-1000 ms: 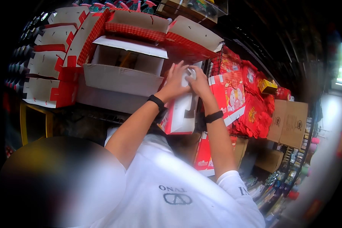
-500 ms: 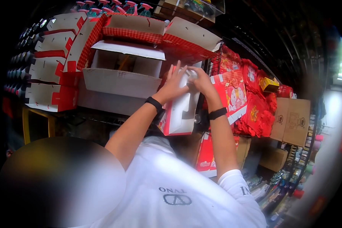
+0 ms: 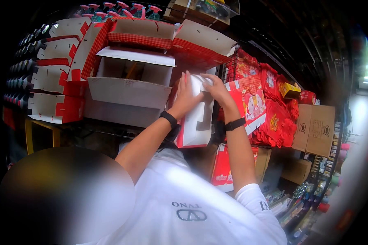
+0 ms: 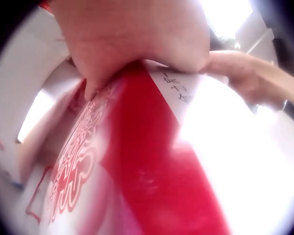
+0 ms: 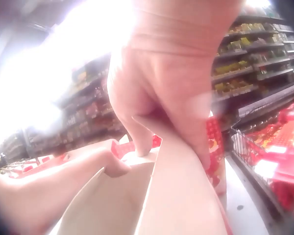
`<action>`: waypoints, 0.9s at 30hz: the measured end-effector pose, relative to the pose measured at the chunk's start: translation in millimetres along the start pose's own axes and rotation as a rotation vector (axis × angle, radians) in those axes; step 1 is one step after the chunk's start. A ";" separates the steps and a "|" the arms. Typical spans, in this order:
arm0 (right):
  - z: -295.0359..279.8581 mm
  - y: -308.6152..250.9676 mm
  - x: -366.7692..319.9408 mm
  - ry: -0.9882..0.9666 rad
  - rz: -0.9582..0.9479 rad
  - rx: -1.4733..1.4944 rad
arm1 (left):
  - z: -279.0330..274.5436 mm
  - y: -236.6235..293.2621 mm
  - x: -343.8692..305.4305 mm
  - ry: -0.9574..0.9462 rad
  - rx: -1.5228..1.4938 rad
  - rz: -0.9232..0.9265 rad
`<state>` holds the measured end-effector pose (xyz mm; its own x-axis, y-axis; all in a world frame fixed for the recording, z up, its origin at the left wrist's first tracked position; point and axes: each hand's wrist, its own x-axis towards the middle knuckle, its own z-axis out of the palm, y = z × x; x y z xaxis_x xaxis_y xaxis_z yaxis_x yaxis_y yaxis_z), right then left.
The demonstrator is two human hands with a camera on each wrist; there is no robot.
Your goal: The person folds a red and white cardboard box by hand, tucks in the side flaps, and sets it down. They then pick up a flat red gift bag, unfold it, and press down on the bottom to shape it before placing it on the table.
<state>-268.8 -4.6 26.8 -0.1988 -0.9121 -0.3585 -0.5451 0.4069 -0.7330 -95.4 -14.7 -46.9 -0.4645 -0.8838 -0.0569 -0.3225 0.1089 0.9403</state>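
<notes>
A red and white carton (image 3: 197, 128) with a white inner side stands tilted in front of the person's body. The left hand (image 3: 185, 97) grips its left side, fingers along the outer face and thumb over the top. In the left wrist view the left hand (image 4: 132, 36) lies over the carton's red edge (image 4: 154, 166). The right hand (image 3: 218, 90) holds the far right part. In the right wrist view the right hand (image 5: 169, 73) straddles a white panel (image 5: 179, 196), thumb and fingers on opposite sides; the left hand (image 5: 83, 178) is beside it.
An open white box (image 3: 129, 90) stands left of the carton, with open red and white boxes (image 3: 47, 108) further left. Right are a printed red carton (image 3: 249, 104), red packets (image 3: 276, 122) and a brown box (image 3: 314, 128). Spray bottles (image 3: 153, 14) line the back.
The left hand's fingers, spread apart before, have drawn together along the carton's side. The right hand stays at the far end. The carton sits slightly lower in the head view.
</notes>
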 end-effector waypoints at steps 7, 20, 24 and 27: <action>1.4 0.9 -2.4 0.030 -0.066 -0.055 | -0.6 10.6 -3.4 0.027 0.119 0.077; 3.2 28.9 5.3 0.041 -0.046 0.068 | 0.9 12.7 -4.2 0.061 0.140 0.185; 15.8 37.2 10.0 0.158 0.012 0.027 | -0.1 13.2 -4.4 0.061 0.165 0.173; 16.6 41.1 8.1 0.159 0.049 0.131 | 0.8 15.7 -3.1 0.055 0.203 0.175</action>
<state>-279.4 5.6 -15.8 -0.3548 -0.8829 -0.3075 -0.4232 0.4449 -0.7893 -99.7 -9.9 -32.2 -0.4841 -0.8662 0.1241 -0.4023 0.3462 0.8475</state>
